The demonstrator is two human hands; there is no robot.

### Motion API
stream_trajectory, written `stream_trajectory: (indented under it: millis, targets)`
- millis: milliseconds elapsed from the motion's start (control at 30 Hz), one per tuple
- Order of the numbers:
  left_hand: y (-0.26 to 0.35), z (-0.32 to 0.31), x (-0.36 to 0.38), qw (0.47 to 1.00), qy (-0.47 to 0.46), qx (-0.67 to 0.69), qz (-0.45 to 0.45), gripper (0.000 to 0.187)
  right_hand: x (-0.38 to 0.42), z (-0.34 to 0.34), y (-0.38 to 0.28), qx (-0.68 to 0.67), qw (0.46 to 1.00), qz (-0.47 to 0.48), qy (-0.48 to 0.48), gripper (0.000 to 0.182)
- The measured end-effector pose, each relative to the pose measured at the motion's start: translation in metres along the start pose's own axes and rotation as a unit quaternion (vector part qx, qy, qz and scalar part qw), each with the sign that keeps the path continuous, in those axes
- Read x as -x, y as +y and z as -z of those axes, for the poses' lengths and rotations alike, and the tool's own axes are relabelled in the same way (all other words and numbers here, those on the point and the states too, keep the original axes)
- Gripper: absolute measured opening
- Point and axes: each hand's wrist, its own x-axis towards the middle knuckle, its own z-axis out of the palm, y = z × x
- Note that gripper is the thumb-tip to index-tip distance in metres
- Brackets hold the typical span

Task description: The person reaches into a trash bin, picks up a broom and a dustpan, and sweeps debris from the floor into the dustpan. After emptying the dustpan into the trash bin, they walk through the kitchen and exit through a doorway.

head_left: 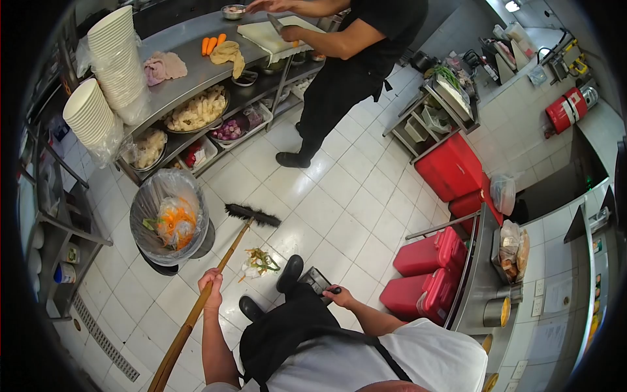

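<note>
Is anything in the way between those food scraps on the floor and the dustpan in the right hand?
Yes: from this view, the person's right boot stands between the scraps and the dustpan held in the right hand. Nothing visible stands between the broom head and the scraps.

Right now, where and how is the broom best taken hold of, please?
Probably by the broom handle, wrapping around it from the near side: it is long, slim and slants toward the person, while the wide bristle head lies at the far end. The left hand grips it partway along.
</note>
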Motion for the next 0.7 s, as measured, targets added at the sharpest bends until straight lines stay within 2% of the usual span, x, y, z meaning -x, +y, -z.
stream_trajectory:
  millis: [167,233,267,300,367,433,500,567,700]
  targets:
    - [-0.003,0.002,0.001,1.0,0.002,-0.005,0.005,0.025,0.003,0.014,-0.002,0.02,1.0,0.017,0.013,0.04]
    - [-0.004,0.004,0.003,1.0,0.004,-0.009,0.003,0.025,-0.015,0.016,0.02,-0.028,0.997,0.073,0.028,0.024]
    - [-0.002,0.003,0.004,1.0,0.005,-0.009,-0.001,0.025,-0.012,0.021,0.012,0.0,0.996,0.073,0.055,0.021]
    - [0.0,0.001,0.004,1.0,0.007,-0.009,-0.006,0.025,-0.015,0.031,0.002,0.03,0.993,0.075,0.082,0.018]
    - [-0.004,-0.001,0.007,1.0,0.001,-0.013,-0.013,0.025,-0.015,0.048,-0.036,0.003,0.99,0.047,0.129,0.014]
    - [-0.006,-0.002,0.006,0.999,-0.006,-0.017,-0.026,0.025,-0.037,0.06,-0.057,-0.032,0.987,0.081,0.137,0.011]
    - [-0.007,-0.008,0.004,0.999,-0.013,-0.019,-0.035,0.026,-0.033,0.069,-0.106,-0.069,0.967,0.179,0.165,0.009]
    - [-0.005,-0.012,-0.002,0.999,-0.009,-0.032,-0.029,0.027,-0.042,0.074,-0.141,-0.1,0.955,0.233,0.157,0.01]
    - [0.008,-0.018,-0.036,0.998,0.005,-0.061,0.018,0.028,-0.064,0.085,-0.198,-0.031,0.956,0.242,0.164,0.019]
